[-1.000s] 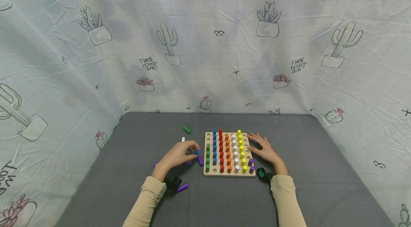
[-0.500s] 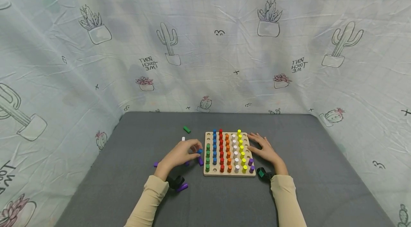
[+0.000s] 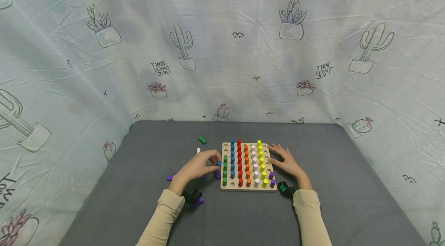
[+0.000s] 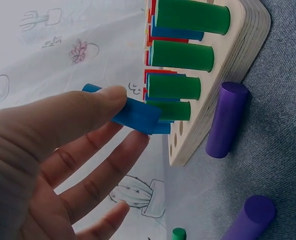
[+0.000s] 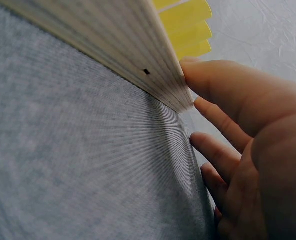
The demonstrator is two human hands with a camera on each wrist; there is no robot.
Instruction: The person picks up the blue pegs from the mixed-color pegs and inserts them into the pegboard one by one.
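My left hand (image 3: 198,167) pinches a blue peg (image 4: 140,117) between thumb and fingertips. It holds the peg tilted, just off the left side of a wooden pegboard (image 3: 250,189). Upright rows of green (image 4: 180,55), blue, red, orange, white, yellow and purple pegs stand in the board, with some bare holes among them. On the board's right edge rests my right hand (image 3: 286,163), its thumb (image 5: 213,80) touching the rim and its fingers extended. In the left wrist view, a purple peg (image 4: 227,120) lies against the board's side.
Loose on the grey table (image 3: 250,219) lie a green peg (image 3: 202,140), a white peg (image 3: 198,150) and several purple pegs, one (image 3: 170,178) left of my left wrist and one (image 3: 199,202) partly behind the wrist camera. A printed curtain (image 3: 222,64) surrounds the table.
My left hand has moved a little to the right with the blue peg, bringing it close to the board's left edge. The right hand stays in place.
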